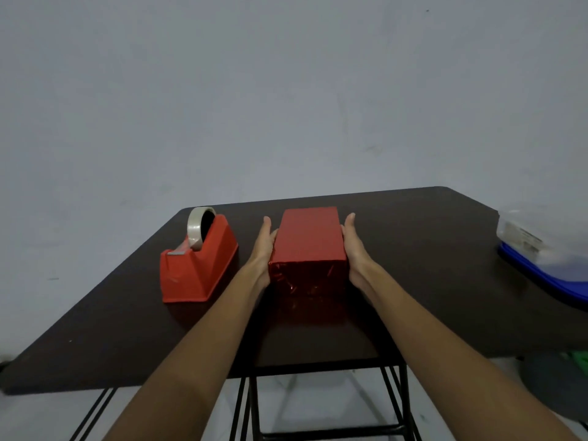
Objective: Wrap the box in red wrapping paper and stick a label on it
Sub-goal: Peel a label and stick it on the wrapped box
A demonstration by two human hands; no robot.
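**A:** How far along is the wrapping, would you say?

**B:** Mostly done, by the look of it. The box (308, 237) stands near the middle of the dark surface (413, 268). The red wrapping paper (307, 283) covers its top face and near end, the only faces that show. The top lies smooth. The near end is crinkled and shiny, so I judge the folds there are closed, though I cannot tell whether they are taped.

**A:** And the label?

**B:** No label shows on the top or the near end. The far end and the underside are hidden, so I can't rule it out, but I'd count that step as not yet done.

**A:** Where are the hands?

**B:** One on each long side. The left hand (263, 248) lies flat against the left side and the right hand (355, 251) against the right, with the box between the palms. The fingers (349, 225) of both are straight and held together, pointing toward the far edge. They press the sides rather than curl round anything.

**A:** Anything else within reach?

**B:** A red tape dispenser (203, 272) with a tape roll (196, 229) stands just left of the left hand, not touching it. At the right edge a clear plastic container (521, 233) sits on a blue tray (547, 276), well apart from the box. What it holds is too blurred to tell.
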